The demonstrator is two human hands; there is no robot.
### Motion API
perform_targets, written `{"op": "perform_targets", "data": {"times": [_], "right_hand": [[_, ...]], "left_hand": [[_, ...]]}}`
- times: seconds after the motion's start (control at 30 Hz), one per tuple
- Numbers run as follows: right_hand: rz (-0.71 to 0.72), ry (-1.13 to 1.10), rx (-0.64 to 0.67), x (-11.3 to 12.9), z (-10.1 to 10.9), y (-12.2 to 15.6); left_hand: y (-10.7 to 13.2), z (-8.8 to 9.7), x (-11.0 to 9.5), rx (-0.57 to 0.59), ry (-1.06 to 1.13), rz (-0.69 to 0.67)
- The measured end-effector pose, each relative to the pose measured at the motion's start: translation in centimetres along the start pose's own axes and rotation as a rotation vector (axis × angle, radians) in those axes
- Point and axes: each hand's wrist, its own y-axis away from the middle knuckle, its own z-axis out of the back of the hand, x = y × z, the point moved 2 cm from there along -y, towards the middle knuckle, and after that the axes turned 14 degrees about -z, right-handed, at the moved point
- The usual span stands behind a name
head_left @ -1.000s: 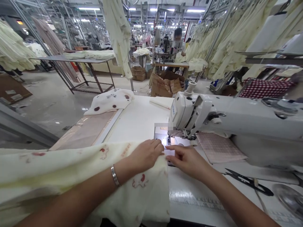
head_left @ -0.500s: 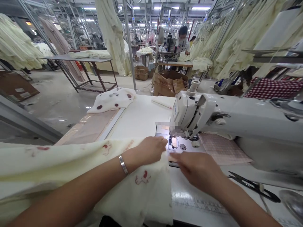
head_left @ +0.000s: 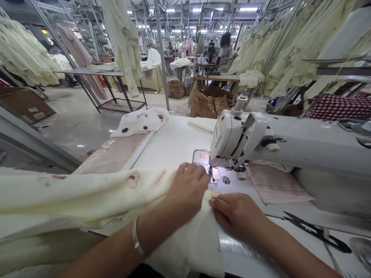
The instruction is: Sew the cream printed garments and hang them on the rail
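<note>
Left hand (head_left: 189, 183) on top of pale cloth (head_left: 116, 189), knuckles up, fingers curled and closed on the fabric (fingertips partly hidden). Silver bracelet (head_left: 135, 235) on that wrist. Right hand (head_left: 237, 212) just to the right, fingers bent in, tips touching the cloth's right edge; can't tell if they actually pinch it (slight blur).

Cloth is off-white/yellowish with small red prints, spread from far left across the near part of the white table (head_left: 176, 135), folded along its length, near end hanging toward the viewer. Its right edge sits under and between the hands, just on the near side of the needle area of the sewing machine (head_left: 304, 133). Machine arm runs in from the right, head over a lit metal plate (head_left: 199, 156).

Right side: pink checked cloth (head_left: 278, 183) under the machine arm; black scissors (head_left: 317, 231) right of the right hand, well apart from it. Ruler markings (head_left: 249, 256) on the table near the right forearm. Far left of table: white cloth with dark spots (head_left: 140, 121).

Background: open cardboard box (head_left: 204, 104) beyond the table, pale garments (head_left: 284, 54) hanging far right, a co-worker (head_left: 225, 50) farther off (blurred out).
</note>
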Motion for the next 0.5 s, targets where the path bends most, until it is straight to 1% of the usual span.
{"op": "perform_targets", "data": {"times": [0.03, 0.1, 0.17, 0.23, 0.3, 0.4, 0.5], "right_hand": [[-0.021, -0.007, 0.005, -0.4, 0.1, -0.1], [-0.107, -0.008, -0.017, -1.6, 0.2, -0.6], [-0.221, 0.008, -0.054, -3.0, 0.0, -1.3], [-0.313, 0.025, -0.077, -4.0, -0.4, -2.0], [-0.379, 0.027, -0.089, -4.6, -0.7, -2.6], [-0.485, -0.007, -0.124, -5.2, -0.6, -2.8], [-0.549, -0.054, -0.145, -5.3, -0.5, -2.8]], "left_hand": [[0.8, -0.3, -0.8, -0.008, 0.015, -0.01], [2.2, -1.2, -1.9, 0.013, 0.042, -0.039], [3.1, -1.9, -2.1, 0.037, 0.065, -0.047], [3.3, -2.3, -1.4, 0.064, 0.1, -0.062], [2.9, -2.5, -0.4, 0.073, 0.12, -0.092], [1.7, -2.5, 1.3, 0.098, 0.138, -0.134], [0.9, -2.5, 2.2, 0.098, 0.153, -0.16]]}}
